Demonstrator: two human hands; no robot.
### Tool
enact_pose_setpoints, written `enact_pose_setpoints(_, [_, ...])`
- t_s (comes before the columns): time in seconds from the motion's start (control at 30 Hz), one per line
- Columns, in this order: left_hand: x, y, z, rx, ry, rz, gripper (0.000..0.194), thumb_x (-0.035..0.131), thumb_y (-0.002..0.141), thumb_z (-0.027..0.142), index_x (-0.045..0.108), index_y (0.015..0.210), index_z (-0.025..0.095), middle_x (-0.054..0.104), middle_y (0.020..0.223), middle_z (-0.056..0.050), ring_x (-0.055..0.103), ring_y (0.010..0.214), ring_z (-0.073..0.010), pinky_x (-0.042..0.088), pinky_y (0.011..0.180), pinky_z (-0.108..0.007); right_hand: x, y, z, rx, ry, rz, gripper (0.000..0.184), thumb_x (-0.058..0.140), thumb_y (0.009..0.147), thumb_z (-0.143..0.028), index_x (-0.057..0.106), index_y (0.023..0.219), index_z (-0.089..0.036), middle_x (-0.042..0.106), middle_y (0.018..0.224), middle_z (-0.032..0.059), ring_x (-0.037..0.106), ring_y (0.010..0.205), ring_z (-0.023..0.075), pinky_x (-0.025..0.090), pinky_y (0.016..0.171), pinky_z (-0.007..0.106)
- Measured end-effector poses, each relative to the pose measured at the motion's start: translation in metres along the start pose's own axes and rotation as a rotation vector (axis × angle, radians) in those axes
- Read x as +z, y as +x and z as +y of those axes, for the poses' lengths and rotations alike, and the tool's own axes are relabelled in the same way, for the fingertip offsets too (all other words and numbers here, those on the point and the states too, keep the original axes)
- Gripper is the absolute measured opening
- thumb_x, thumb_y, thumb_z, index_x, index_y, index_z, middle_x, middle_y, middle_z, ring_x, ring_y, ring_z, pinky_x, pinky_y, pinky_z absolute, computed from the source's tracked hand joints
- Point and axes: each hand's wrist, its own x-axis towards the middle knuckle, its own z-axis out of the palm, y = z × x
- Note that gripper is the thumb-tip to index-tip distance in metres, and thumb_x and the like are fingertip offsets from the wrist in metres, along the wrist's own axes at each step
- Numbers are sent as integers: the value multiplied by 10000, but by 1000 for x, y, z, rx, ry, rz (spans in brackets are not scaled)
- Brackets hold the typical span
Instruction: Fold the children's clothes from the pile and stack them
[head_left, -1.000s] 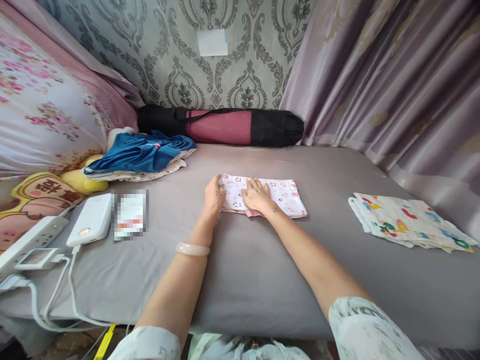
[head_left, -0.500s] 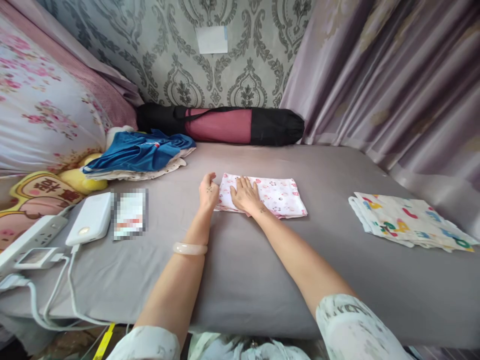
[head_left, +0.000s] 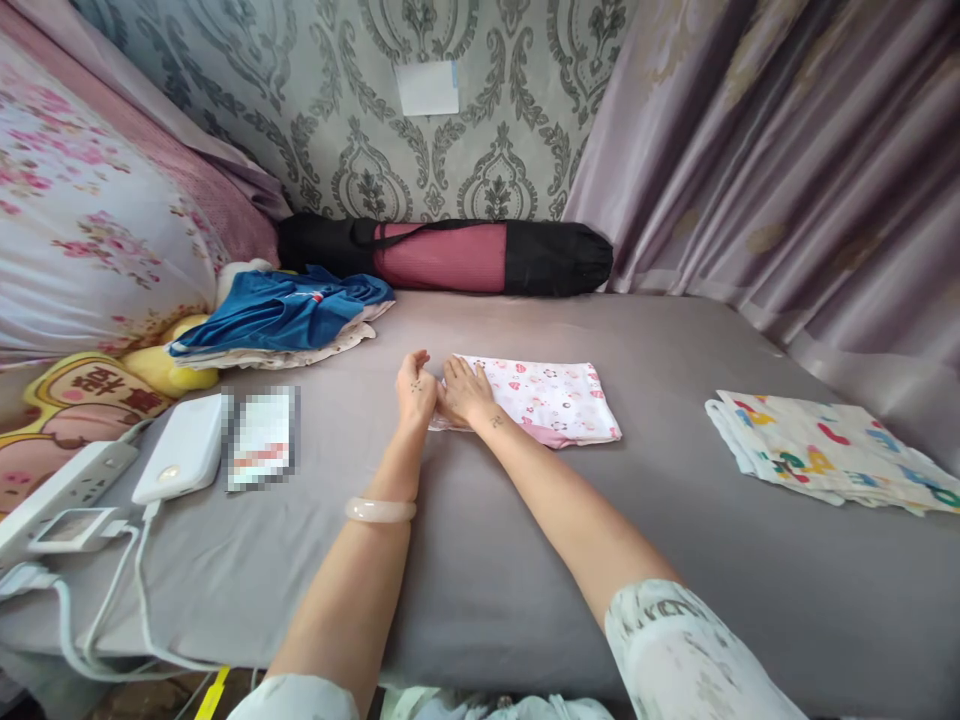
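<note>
A folded piece of cloth (head_left: 551, 390), white with pink and red prints, lies on the grey-covered bed. My right hand (head_left: 466, 393) rests flat on its left part, palm down with fingers stretched out. Beside the cloth's left edge, my left hand (head_left: 416, 390) stands on its side, nearly touching or touching my right hand. Its fingers point away from me and are partly hidden, but they look unclenched. A pale bangle (head_left: 380, 511) circles my left forearm.
Folded cloth with colourful letters (head_left: 832, 445) lies at the right. Left are a blue garment (head_left: 289, 310) on pale cloth, a white power bank (head_left: 182, 450), a power strip (head_left: 67, 490) with cables and a blurred packet (head_left: 261, 437). A black-and-red rolled bag (head_left: 442, 257) lies along the wall.
My right hand has slid left across the printed cloth, up close to my left hand. The left hand has stayed at the cloth's left edge. The view has shifted slightly.
</note>
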Motion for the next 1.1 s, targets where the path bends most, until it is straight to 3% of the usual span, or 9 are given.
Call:
enact_pose_setpoints(0.2, [4, -5, 5, 86, 167, -54, 471, 319, 821, 99, 574, 1214, 150, 659, 1207, -119, 597, 1169, -202, 444, 1032, -371, -21, -14, 14, -30, 69, 22, 568, 189, 994, -339, 299, 1498, -102, 255, 1583, 101, 198, 1456, 193, 136, 1180, 420])
enact_pose_setpoints(0.3, [14, -17, 14, 288, 340, -183, 470, 344, 839, 93, 552, 1256, 147, 614, 1289, -134, 547, 1234, -218, 418, 1056, -381, -37, -32, 39, -10, 10, 91, 553, 232, 988, -333, 327, 1492, -125, 229, 1592, 102, 160, 1467, 216, 86, 1184, 454])
enact_pose_setpoints(0.4, [27, -31, 23, 512, 529, -354, 452, 367, 870, 100, 536, 1289, 129, 539, 1386, -153, 434, 1347, -243, 327, 1126, -421, -45, -50, 70, 35, -46, 52, 554, 252, 983, -345, 354, 1483, -128, 256, 1581, 112, 171, 1463, 249, 66, 1176, 512])
enact_pose_setpoints(0.47, [36, -40, 27, 584, 657, -423, 424, 373, 927, 184, 518, 1321, 125, 486, 1439, -161, 360, 1396, -282, 255, 1153, -482, -46, -58, 87, 50, -72, 2, 559, 252, 983, -355, 344, 1490, -139, 261, 1581, 106, 175, 1462, 262, 70, 1171, 528])
enact_pose_setpoints(0.57, [44, -47, 28, 600, 794, -496, 440, 354, 975, 322, 507, 1341, 130, 455, 1461, -173, 336, 1403, -329, 229, 1138, -552, -45, -63, 100, 65, -80, -75, 562, 250, 982, -360, 307, 1510, -176, 241, 1590, 84, 179, 1461, 267, 111, 1164, 525])
enact_pose_setpoints(0.7, [45, -47, 25, 608, 848, -526, 434, 333, 987, 363, 513, 1332, 170, 446, 1471, -156, 354, 1395, -315, 246, 1127, -544, -41, -62, 100, 78, -75, -74, 559, 253, 980, -360, 289, 1517, -209, 240, 1592, 75, 187, 1458, 268, 137, 1156, 521])
enact_pose_setpoints(0.9, [40, -49, 28, 628, 853, -506, 416, 330, 982, 340, 541, 1286, 150, 467, 1448, -175, 364, 1388, -312, 239, 1129, -540, -41, -66, 99, 90, -82, 10, 539, 233, 981, -316, 360, 1483, -166, 286, 1573, 94, 228, 1444, 258, 130, 1164, 494])
enact_pose_setpoints(1.1, [48, -84, 47, 613, 751, -542, 471, 300, 965, 246, 456, 1374, 73, 437, 1466, -206, 312, 1421, -301, 186, 1161, -523, -45, -91, 102, 118, -135, 78, 549, 238, 960, -254, 370, 1472, -106, 294, 1567, 117, 197, 1455, 247, 94, 1173, 463])
